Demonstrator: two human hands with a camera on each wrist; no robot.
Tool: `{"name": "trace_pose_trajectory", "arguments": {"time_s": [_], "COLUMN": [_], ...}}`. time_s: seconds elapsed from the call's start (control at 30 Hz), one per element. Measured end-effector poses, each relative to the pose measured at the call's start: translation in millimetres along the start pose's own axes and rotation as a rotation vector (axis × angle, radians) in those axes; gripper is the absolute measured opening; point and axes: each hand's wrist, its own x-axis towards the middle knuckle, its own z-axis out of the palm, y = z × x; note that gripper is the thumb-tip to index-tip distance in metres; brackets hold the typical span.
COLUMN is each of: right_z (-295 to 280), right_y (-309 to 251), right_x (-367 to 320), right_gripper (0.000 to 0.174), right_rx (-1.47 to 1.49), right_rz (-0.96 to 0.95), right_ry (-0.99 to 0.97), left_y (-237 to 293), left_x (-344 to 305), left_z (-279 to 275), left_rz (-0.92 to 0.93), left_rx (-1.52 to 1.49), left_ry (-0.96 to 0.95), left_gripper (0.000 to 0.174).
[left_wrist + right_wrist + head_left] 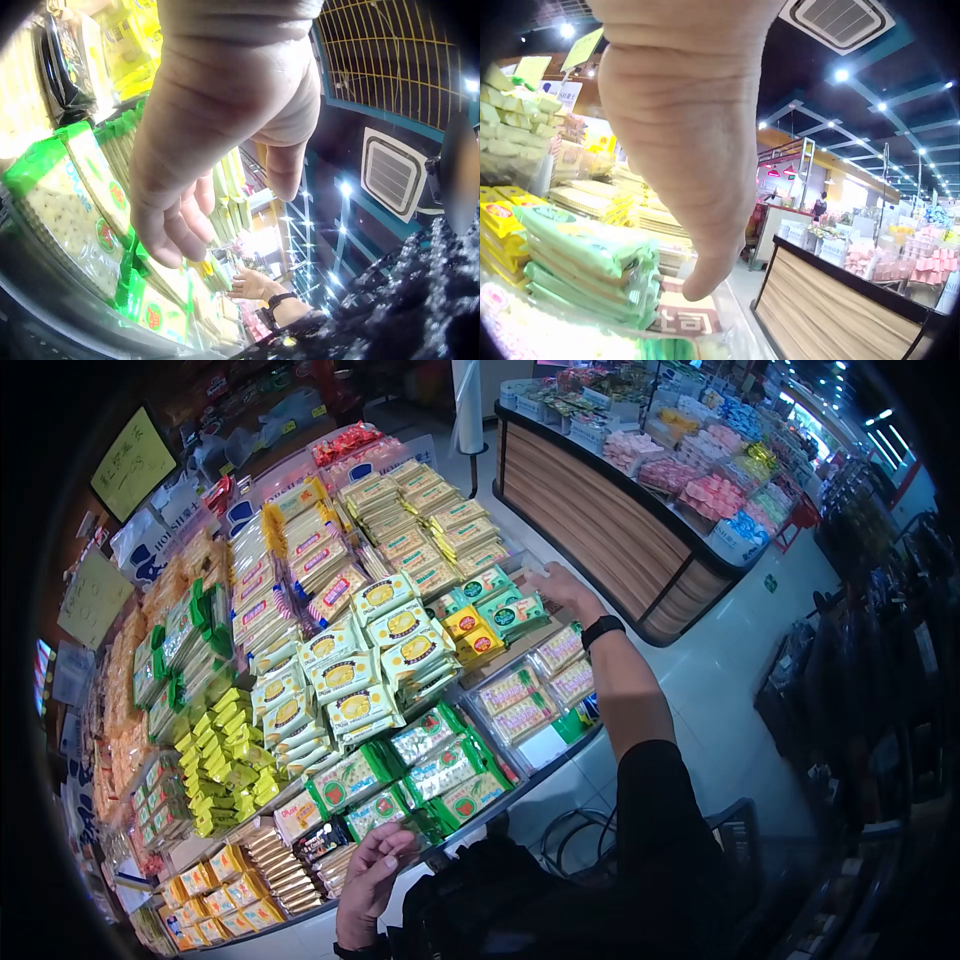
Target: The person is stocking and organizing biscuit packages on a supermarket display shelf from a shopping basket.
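Observation:
My right hand reaches out over the far right corner of the display, beside the teal snack packs. In the right wrist view its thumb points down past the stack of pale green packs, and nothing shows in its grasp. Fingers spread, the same hand also appears small in the left wrist view. My left hand hovers at the front edge, fingers loosely bent and holding nothing. Closest to it are green-ended cracker packs, which also lie below the hand in the left wrist view.
Beside the teal packs sit yellow packs. Lemon-printed packs are piled mid-display, with yellow-green packets to their left. A wood-sided counter of sweets stands across the aisle floor. Yellow signs rise at the left.

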Motion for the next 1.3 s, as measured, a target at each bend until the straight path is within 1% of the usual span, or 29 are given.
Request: {"name": "trace_pose_trajectory", "arguments": {"time_s": [0.1,0.13,0.23,0.3,0.37,0.43,0.47,0.57,0.6,0.7,0.73,0.77,0.83,0.93,1.07,1.17,1.3], "right_z": [-2,-10,-16,-18,-16,0,11,42,49,68,72,73,74,71,62,57,53], "right_y": [27,10,25,34,28,11,14,26,23,11,16,22,13,-4,-21,-8,-2], "right_x": [19,-12,-32,-56,-93,-133,-139,-131,-126,-115,-100,-86,-75,-67,-71,-51,-41], "right_gripper": [0.068,0.067,0.05,0.04,0.03,0.019,0.013,0.009,0.007,0.012,0.011,0.011,0.016,0.025,0.025,0.026,0.028], "right_rx": [-0.06,0.041,0.029,0.1,0.16,0.215,0.303,0.523,0.545,0.472,0.361,0.096,-0.435,-0.658,-0.76,-0.72,-0.708], "right_rz": [-0.133,-0.103,-0.2,-0.2,-0.212,-0.234,-0.268,-0.228,-0.2,-0.076,-0.072,-0.084,-0.109,0.038,0.086,0.079,0.054], "right_ry": [0.26,0.237,0.352,0.291,0.256,0.24,0.232,0.176,0.177,0.278,0.259,0.311,0.411,0.275,0.11,0.031,0.042], "left_y": [2,2,5,6,6,8,8,12,12,10,10,11,11,9,6,3,1], "left_x": [0,0,1,0,0,-2,-4,-9,-11,-17,-18,-19,-18,-15,-12,-9,-3], "left_z": [1,0,-3,-7,-13,-17,-18,-20,-23,-28,-28,-27,-26,-27,-26,-27,-25], "left_rz": [-0.027,-0.033,-0.082,-0.123,-0.155,-0.185,-0.195,-0.204,-0.203,-0.181,-0.175,-0.16,-0.134,-0.11,-0.076,-0.062,-0.071], "left_rx": [0.004,-0.002,-0.026,-0.033,-0.028,0.031,0.055,0.066,0.057,0.058,0.059,0.054,0.046,0.026,-0.002,-0.043,-0.077], "left_ry": [-0.024,-0.043,-0.115,-0.171,-0.23,-0.254,-0.261,-0.329,-0.332,-0.322,-0.314,-0.299,-0.27,-0.218,-0.154,-0.12,-0.114], "left_gripper": [0.052,0.052,0.05,0.049,0.048,0.05,0.051,0.05,0.051,0.051,0.05,0.05,0.05,0.05,0.049,0.048,0.046]}}
